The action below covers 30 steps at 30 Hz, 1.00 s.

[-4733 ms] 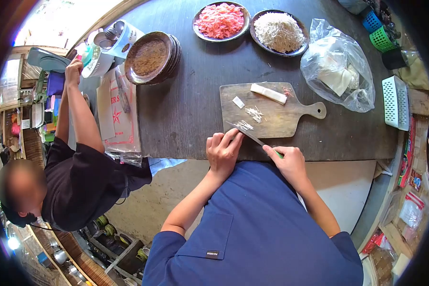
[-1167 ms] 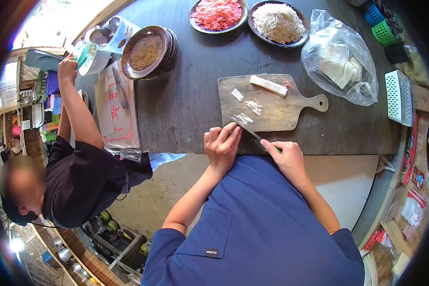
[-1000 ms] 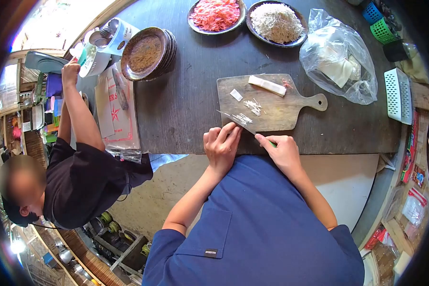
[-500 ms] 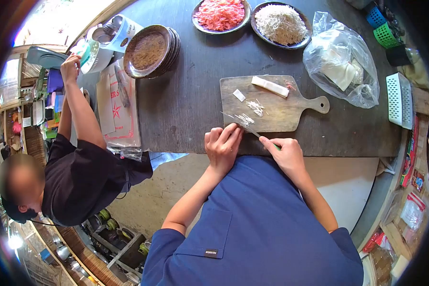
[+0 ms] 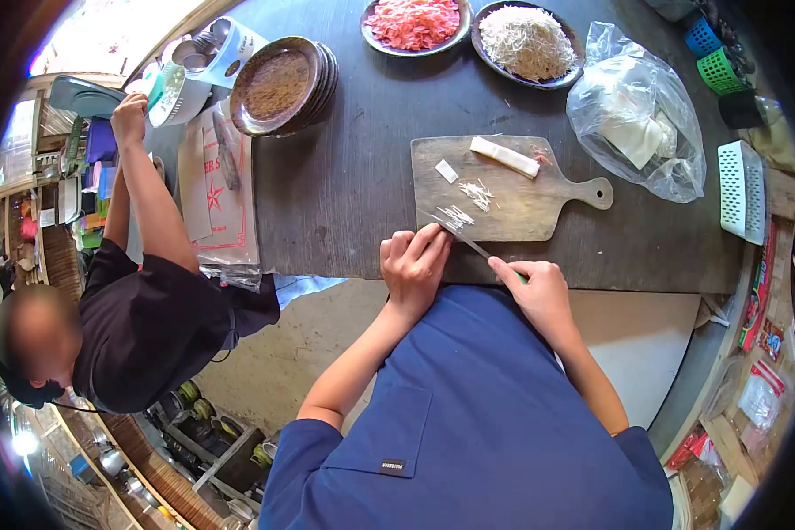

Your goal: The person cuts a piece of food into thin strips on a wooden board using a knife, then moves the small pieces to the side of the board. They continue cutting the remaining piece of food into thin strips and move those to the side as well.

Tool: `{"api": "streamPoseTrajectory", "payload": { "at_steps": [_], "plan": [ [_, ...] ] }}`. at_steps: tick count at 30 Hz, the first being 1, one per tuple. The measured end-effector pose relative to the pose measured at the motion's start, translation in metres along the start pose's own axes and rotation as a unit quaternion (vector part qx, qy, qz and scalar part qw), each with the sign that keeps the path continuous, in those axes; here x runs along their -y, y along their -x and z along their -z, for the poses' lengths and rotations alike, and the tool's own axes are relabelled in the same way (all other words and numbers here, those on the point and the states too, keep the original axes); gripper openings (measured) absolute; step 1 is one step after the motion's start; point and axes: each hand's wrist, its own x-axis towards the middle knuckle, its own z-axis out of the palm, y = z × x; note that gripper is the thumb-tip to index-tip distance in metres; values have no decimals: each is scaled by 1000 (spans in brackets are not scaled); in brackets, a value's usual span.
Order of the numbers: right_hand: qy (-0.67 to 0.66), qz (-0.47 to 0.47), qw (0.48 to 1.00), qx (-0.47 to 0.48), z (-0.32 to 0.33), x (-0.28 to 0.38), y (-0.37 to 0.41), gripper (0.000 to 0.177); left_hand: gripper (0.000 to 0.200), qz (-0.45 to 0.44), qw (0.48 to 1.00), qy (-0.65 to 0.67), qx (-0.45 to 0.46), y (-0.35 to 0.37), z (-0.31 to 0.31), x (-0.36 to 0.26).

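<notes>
My right hand (image 5: 536,287) grips a knife (image 5: 471,242) with a green handle. Its thin blade slants up and left over the near edge of a wooden cutting board (image 5: 530,210). Beside the blade, my left hand (image 5: 412,268) has its fingers pressed together at the board's near left corner; whatever they pinch is hidden. Fine white shreds (image 5: 455,215) lie by the blade, with a second little pile of shreds (image 5: 478,193) just beyond. Farther up the board are a small white rectangular piece (image 5: 447,170) and a long white strip (image 5: 504,156).
A clear plastic bag (image 5: 680,163) holding white sheets lies right of the board. Behind stand a bowl of pink pieces (image 5: 460,34) and a bowl of pale shreds (image 5: 527,44). Stacked brown plates (image 5: 278,86) are at left. Another person (image 5: 155,327) reaches toward a white basket (image 5: 184,97).
The view has shifted slightly. Both hands stay at the board's near edge, and the knife's angle differs only a little. The other person's hand is still by the basket.
</notes>
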Motion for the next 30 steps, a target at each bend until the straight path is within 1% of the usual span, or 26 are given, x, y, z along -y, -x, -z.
{"api": "streamPoseTrajectory", "payload": {
  "at_steps": [2, 4, 8, 13, 17, 19, 23, 25, 30],
  "plan": [
    [13, -3, 1000, 4, -2, -5, -2, 59, 16, -2, 1000, 6, 3, -1, -2, 0],
    [10, 34, 999, -8, -9, -8, -8, 61, 16, 3, 1000, 13, -1, 1, -3, 0],
    [6, 46, 999, 1, -15, -10, -22, 63, 15, -2, 1000, 12, -6, -2, -3, 0],
    [-5, 32, 999, 11, 2, -5, -5, 65, 16, -9, 1000, 13, 6, 1, 0, 1],
    [11, 15, 1000, 7, -5, -10, -5, 63, 17, -6, 1000, 16, -5, 0, -1, -1],
    [-33, 22, 999, 16, -14, -14, -13, 61, 17, -5, 1000, 12, -4, -2, -1, -1],
    [-47, 36, 998, 8, -16, -5, -16, 60, 17, -7, 1000, 3, 0, -2, 1, -2],
    [-34, 10, 999, 15, -8, 1, -10, 60, 17, -6, 1000, 3, 4, -1, 1, 0],
    [-15, -1, 1000, 23, -3, -4, -1, 58, 18, -3, 1000, 5, 13, 1, 0, 0]
  ]
}}
